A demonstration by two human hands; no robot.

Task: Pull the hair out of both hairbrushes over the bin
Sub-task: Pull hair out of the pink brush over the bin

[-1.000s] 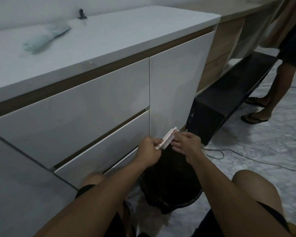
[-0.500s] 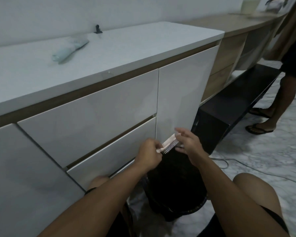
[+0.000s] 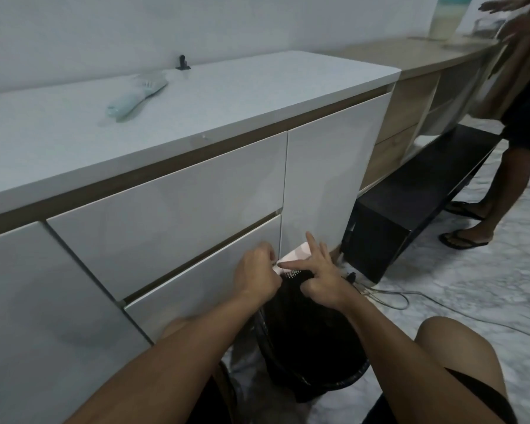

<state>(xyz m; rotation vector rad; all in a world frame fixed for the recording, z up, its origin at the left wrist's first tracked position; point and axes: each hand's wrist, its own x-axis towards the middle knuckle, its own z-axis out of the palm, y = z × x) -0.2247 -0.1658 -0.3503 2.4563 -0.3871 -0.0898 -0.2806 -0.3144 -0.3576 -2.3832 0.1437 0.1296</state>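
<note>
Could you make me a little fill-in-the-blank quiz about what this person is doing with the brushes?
1. The left hand grips the pink hairbrush over the black ____.
2. The light blue hairbrush lies on the white ____.
3. The right hand works at the brush's ____.

Missing words: bin; countertop; bristles

A small pale pink plastic hairbrush [image 3: 292,259] is held bristles-down just above the round black bin lined with a black bag [image 3: 312,347] on the marble floor. A second, mint-green plastic hairbrush [image 3: 136,96] lies flat on the white countertop, its handle pointing toward the front-left.
</note>
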